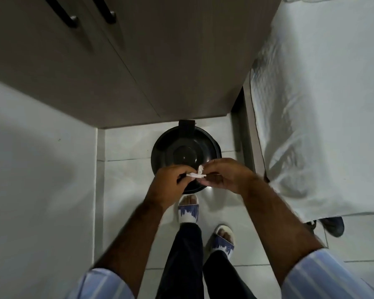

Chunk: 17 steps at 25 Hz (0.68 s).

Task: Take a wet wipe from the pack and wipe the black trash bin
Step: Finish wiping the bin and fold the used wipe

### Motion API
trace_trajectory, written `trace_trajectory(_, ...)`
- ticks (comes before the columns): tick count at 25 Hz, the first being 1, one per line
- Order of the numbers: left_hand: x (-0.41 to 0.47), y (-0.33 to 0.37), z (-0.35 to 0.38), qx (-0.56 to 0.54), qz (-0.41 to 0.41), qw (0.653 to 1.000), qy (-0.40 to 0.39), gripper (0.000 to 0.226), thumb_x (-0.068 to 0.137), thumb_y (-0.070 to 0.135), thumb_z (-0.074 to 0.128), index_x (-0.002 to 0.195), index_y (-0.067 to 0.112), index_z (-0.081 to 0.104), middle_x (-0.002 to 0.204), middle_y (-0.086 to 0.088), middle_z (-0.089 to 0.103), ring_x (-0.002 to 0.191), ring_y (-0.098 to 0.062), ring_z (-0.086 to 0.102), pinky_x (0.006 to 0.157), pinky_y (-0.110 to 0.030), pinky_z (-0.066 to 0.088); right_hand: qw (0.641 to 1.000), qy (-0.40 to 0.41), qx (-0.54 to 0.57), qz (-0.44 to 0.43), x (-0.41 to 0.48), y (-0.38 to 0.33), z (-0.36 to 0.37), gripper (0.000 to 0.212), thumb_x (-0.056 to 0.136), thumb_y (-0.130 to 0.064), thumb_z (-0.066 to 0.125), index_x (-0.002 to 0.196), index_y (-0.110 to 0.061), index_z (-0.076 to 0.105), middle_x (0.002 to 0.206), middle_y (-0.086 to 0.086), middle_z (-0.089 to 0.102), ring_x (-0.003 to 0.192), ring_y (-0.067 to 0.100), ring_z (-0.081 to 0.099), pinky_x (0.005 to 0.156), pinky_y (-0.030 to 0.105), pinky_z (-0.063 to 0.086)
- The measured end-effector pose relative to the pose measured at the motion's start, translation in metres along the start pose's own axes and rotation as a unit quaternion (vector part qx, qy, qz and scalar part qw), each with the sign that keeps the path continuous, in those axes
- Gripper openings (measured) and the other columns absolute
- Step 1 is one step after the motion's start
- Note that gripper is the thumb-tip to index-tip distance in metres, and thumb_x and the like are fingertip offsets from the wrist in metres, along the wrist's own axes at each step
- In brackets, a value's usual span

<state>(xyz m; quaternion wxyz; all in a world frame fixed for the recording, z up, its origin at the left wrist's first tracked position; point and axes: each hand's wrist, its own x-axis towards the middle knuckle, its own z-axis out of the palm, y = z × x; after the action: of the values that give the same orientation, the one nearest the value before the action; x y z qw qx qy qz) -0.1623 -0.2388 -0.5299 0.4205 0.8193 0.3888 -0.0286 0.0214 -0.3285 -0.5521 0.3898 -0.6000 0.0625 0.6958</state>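
A small crumpled white wet wipe (198, 173) is pinched between the left hand (171, 186) and the right hand (225, 176), the fingers (205, 166) of both clamped on its ends, directly above the round black plastic trash bin (185, 156) standing on the pale tiled floor (125, 175) against the grey wardrobe (138, 72). The wipe is bunched rather than spread, so it is judged that it could tear if pulled apart too sharply, or be dropped onto the lid or floor if one pinch slips on the damp material. The pack is not seen.
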Motion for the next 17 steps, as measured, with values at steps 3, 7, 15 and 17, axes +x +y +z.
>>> trace_trajectory(3,-0.005,-0.02,0.012,-0.021,-0.06,0.997,0.049,0.024,0.094,0.018,0.073,0.118,0.018,0.074,0.112,-0.001,0.077,0.093,-0.003,0.064,0.071,0.006,0.044,1.0,0.018,0.008,-0.023,0.005,0.008,-0.018,0.009,0.092,-0.001,0.073,0.1,-0.004,0.077,0.093,0.018,0.084,0.078,0.024,0.084,0.062,0.029,0.065)
trace_trajectory(7,-0.019,-0.033,0.019,-0.038,-0.102,0.993,0.044,0.023,0.091,0.02,0.076,0.114,0.021,0.076,0.108,0.004,0.077,0.081,0.004,0.064,0.076,-0.001,0.047,0.999,-0.014,-0.001,-0.032,0.0,0.013,-0.034,0.015,0.091,-0.006,0.075,0.106,-0.005,0.077,0.102,0.015,0.084,0.09,0.024,0.084,0.07,0.03,0.066)
trace_trajectory(15,-0.013,-0.002,0.021,-0.128,-0.088,0.988,0.01,0.022,0.088,0.012,0.078,0.107,0.023,0.078,0.091,0.025,0.069,0.079,0.011,0.07,0.066,0.006,0.046,0.998,-0.056,0.01,0.022,0.0,0.012,-0.016,0.016,0.089,0.006,0.073,0.096,-0.004,0.084,0.098,0.02,0.084,0.088,0.031,0.084,0.071,0.033,0.067)
trace_trajectory(17,-0.01,-0.005,0.025,-0.142,-0.093,0.985,0.004,0.023,0.088,0.009,0.078,0.107,0.023,0.078,0.087,0.029,0.066,0.079,0.021,0.067,0.063,0.007,0.045,0.999,-0.045,0.008,0.018,0.006,0.017,-0.015,0.019,0.089,0.007,0.073,0.087,-0.006,0.086,0.094,0.018,0.085,0.085,0.028,0.084,0.068,0.03,0.066)
